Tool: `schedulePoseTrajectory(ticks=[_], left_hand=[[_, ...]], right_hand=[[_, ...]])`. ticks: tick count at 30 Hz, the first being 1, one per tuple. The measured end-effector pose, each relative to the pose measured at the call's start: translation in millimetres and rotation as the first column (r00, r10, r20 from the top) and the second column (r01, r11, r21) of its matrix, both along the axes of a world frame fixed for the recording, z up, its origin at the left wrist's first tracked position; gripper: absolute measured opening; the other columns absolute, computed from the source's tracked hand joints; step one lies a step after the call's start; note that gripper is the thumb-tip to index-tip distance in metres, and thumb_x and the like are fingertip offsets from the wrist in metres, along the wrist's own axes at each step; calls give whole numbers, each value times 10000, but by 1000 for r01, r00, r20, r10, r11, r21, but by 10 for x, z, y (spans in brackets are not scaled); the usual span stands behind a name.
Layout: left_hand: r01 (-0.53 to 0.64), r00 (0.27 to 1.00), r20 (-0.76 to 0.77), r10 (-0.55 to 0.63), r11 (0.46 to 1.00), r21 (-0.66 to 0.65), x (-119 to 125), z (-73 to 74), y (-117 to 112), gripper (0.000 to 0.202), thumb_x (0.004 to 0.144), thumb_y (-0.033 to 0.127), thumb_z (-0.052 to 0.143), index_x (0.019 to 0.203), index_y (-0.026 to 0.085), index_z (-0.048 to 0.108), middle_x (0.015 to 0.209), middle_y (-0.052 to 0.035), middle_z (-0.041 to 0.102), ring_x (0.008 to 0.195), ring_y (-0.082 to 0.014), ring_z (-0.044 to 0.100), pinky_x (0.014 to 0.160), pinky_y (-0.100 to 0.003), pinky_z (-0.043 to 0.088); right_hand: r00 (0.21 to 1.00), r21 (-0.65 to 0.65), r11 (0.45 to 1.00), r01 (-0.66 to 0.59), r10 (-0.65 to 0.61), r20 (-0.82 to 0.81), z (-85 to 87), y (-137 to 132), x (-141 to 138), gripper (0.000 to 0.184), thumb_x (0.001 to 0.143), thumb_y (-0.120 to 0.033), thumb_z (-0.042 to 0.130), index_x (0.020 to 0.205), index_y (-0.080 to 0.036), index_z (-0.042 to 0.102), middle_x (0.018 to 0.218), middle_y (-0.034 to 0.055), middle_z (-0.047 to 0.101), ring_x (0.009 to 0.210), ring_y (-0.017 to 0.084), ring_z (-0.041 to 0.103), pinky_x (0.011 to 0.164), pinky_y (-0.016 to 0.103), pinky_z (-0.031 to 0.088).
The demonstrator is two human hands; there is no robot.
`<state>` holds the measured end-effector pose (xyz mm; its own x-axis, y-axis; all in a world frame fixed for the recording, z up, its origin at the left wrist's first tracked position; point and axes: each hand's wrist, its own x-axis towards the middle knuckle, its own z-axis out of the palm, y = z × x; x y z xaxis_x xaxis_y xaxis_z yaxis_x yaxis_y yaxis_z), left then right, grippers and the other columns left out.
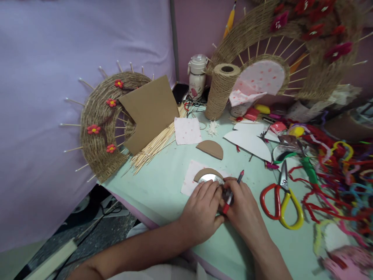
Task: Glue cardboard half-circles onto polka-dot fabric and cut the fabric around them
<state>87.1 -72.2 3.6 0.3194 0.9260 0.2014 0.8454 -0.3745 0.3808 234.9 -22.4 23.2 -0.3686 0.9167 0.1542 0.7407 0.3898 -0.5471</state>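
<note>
Right hand (244, 210) pinches a red pen (233, 191), touching the left hand (202, 212).
Left hand's fingers press flat together on a silvery disc (210, 178) just ahead of both, lying over a cardboard half-round (203, 172) on white fabric (189, 183).

Left hand (201, 212) presses flat; right hand (245, 212) pinches with curled fingers (236, 186).

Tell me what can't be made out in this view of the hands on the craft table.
Head view:
- Hidden: most of the silvery disc, under the left hand.
- Too small: any print on the red pen, held in the right hand.
- Blurred and cut by the frame edge: pink object, bottom-right corner.
- Cut off by the upper edge: top of the large woven arch.
</note>
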Motion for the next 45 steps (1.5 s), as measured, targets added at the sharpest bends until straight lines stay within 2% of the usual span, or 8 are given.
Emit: schedulePoseTrajectory(ticks=[11, 21, 30, 38, 43, 45], left_hand=[[-2, 1000, -2, 2, 1000, -3, 5, 7, 2, 702, 852, 419, 597, 1441, 108, 374, 1522, -134, 398, 1403, -279, 348, 1184, -408, 204], [-8, 1000, -7, 8, 1000, 1, -3, 19, -1, 693, 853, 437, 601, 1430, 114, 391, 1516, -113, 409, 1406, -266, 337, 1195, -389, 174], [7, 1000, 9, -6, 999, -37, -16, 54, -1, 674, 849, 416, 611, 1415, 114, 403, 1497, -122, 431, 1392, -268, 354, 1186, -392, 213], [3, 1000, 25, -2, 998, -59, -18, 26, -6, 660, 844, 387, 618, 1404, 107, 412, 1498, -166, 402, 1402, -325, 333, 1156, -455, 282], [16, 1000, 7, -16, 998, -68, -16, 83, -16, 659, 861, 411, 607, 1403, 100, 400, 1510, -167, 399, 1423, -318, 313, 1169, -464, 266], [7, 1000, 5, -6, 997, -71, -18, 98, -20, 641, 864, 413, 603, 1389, 99, 411, 1506, -166, 408, 1422, -317, 320, 1165, -466, 273]], right_hand=[[1000, 3, 1000, 4, -4, 4, -14, 6, 13, 179, 789, -144, 535, 937, -231, 487, 958, 75, 595, 828, 245, 538, 706, 350, 459], [1000, -3, 1000, 6, -6, 22, -34, -1, 18, 198, 797, -139, 563, 951, -234, 484, 980, 76, 596, 835, 245, 537, 697, 343, 462], [1000, 12, 1000, -2, 2, 12, -13, -13, 15, 201, 799, -139, 572, 953, -234, 484, 1001, 80, 594, 834, 245, 547, 689, 342, 467], [1000, -21, 1000, 2, -1, 14, 6, -5, 16, 193, 796, -136, 567, 946, -222, 480, 957, 69, 582, 821, 238, 528, 691, 339, 459], [1000, 10, 1000, 0, -1, 22, -11, -5, 17, 189, 788, -121, 563, 919, -220, 471, 952, 77, 613, 811, 241, 526, 704, 356, 462], [1000, 16, 1000, 8, -8, 19, -10, -9, 15, 183, 793, -125, 564, 923, -221, 478, 1010, 93, 628, 827, 249, 530, 717, 372, 472]])
